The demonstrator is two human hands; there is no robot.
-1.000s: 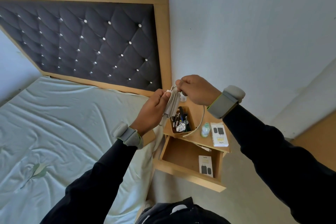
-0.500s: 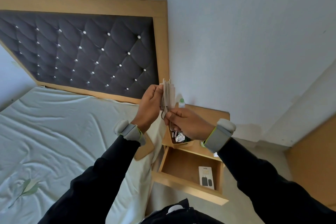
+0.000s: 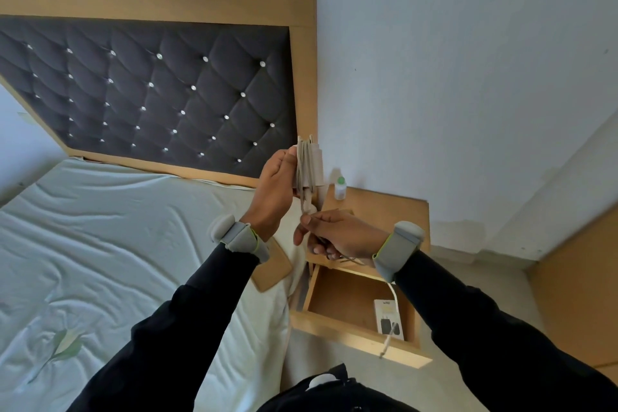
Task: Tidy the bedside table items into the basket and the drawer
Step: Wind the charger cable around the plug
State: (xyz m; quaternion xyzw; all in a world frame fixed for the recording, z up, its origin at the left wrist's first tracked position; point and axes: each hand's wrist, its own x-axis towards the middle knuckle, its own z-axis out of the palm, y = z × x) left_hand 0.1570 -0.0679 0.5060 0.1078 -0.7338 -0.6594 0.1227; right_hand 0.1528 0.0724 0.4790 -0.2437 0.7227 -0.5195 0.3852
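Observation:
My left hand [image 3: 276, 184] holds a white charger plug with its cable wound around it [image 3: 309, 162], upright in front of the headboard's right edge. My right hand [image 3: 337, 234] sits just below, pinching the loose cable. The cable's free end [image 3: 389, 324] hangs down over the open drawer [image 3: 351, 334]. A white charger box [image 3: 388, 319] lies inside the drawer. The basket on the bedside table [image 3: 384, 207] is mostly hidden behind my right hand.
A small bottle with a green cap [image 3: 340, 187] stands at the table's back left corner. The bed [image 3: 117, 244] lies to the left and the dark padded headboard [image 3: 150, 94] rises behind it. A wooden panel [image 3: 578, 294] stands at the right.
My right hand went from above the plug down to below it, winding the cable around the plug. My left hand lifted the plug a little. The view tilted up.

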